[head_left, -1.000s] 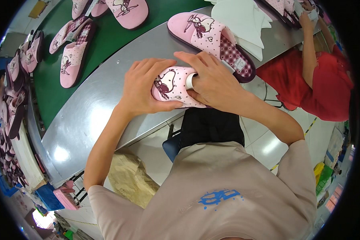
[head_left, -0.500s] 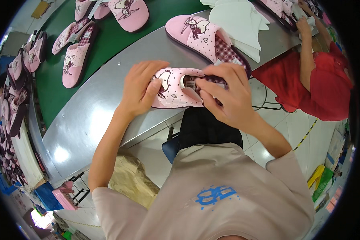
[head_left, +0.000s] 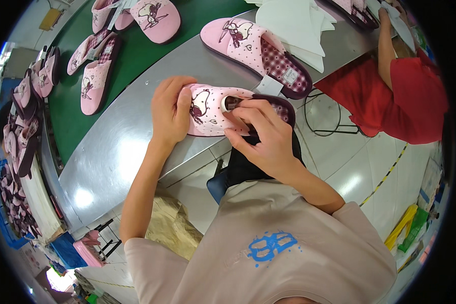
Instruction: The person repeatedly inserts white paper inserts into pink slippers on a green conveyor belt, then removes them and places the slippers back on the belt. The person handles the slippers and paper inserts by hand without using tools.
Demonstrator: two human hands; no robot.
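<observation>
A pink dotted slipper (head_left: 214, 121) with a cartoon dog on its upper lies across the near edge of the metal table, toe to the left. My left hand (head_left: 170, 112) is wrapped round the toe end, thumb on top. At the foot opening my right hand (head_left: 268, 139) is closed on the near edge, its fingertips partly inside and thumb outside. A curved white edge (head_left: 224, 104), seemingly a paper insert, shows within the opening. Just beyond lies a matching slipper (head_left: 245, 45) with a plaid insole, and a white tag (head_left: 269, 85) rests between the two.
White cut sheets (head_left: 291, 30) are piled at the back of the metal table (head_left: 111, 147). More pink slippers (head_left: 96, 81) sit on the green surface (head_left: 66, 101), and others hang on a rack at the left. A co-worker in red (head_left: 415, 99) handles something white at the right.
My right hand has moved left and closed at the near edge of the opening. The slipper's heel shows more now. The whole view has shifted slightly.
</observation>
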